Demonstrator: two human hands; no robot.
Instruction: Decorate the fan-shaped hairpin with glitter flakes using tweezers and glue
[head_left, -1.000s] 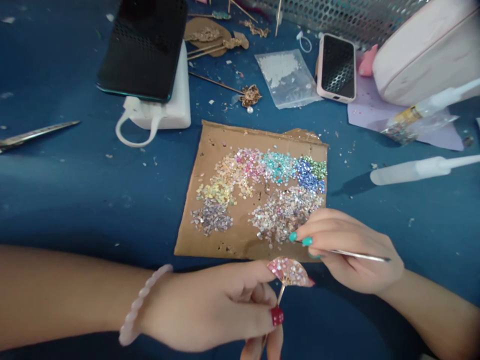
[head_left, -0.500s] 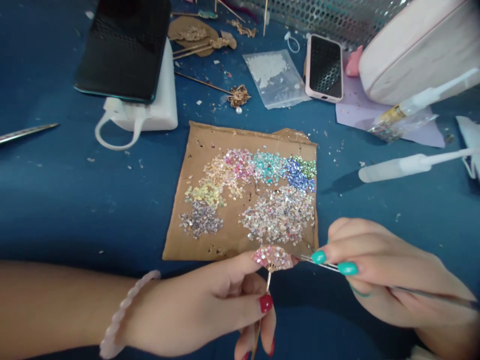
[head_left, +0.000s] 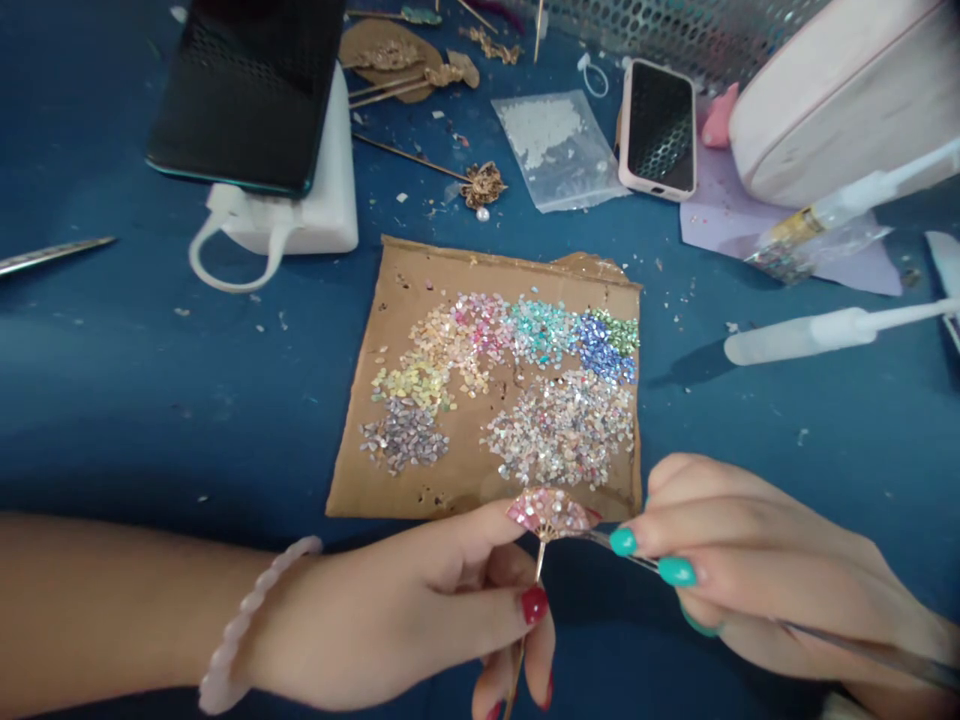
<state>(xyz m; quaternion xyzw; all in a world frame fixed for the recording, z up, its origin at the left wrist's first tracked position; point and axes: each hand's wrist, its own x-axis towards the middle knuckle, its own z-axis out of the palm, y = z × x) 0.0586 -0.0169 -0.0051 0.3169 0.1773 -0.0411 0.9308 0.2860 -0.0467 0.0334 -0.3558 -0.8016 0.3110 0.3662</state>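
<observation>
My left hand (head_left: 420, 610) is closed round the gold stem of a fan-shaped hairpin (head_left: 551, 512), whose head is covered in pink and pearly chips. The index finger lies behind the fan. In my right hand (head_left: 772, 570) a pair of metal tweezers (head_left: 637, 557) is pinched, its tips at the lower right edge of the fan. Whether the tips hold a chip is too small to tell. Just beyond the fan lies a brown cardboard sheet (head_left: 465, 480) bearing heaps of coloured chips: grey (head_left: 405, 437), yellow, peach, pink, turquoise (head_left: 541, 330), blue, green, and a large pearly heap (head_left: 562, 428).
A black phone (head_left: 247, 90) rests on a white block (head_left: 337, 190) at the upper left. Behind the cardboard are a gold hairpin (head_left: 480, 185), a plastic bag (head_left: 559, 150) and another phone (head_left: 658, 128). A white glue bottle (head_left: 795, 338) lies at right.
My right hand has shifted left and slightly down, bringing the tweezer tips from beside the fan to its lower right edge. My left hand keeps its hold on the hairpin.
</observation>
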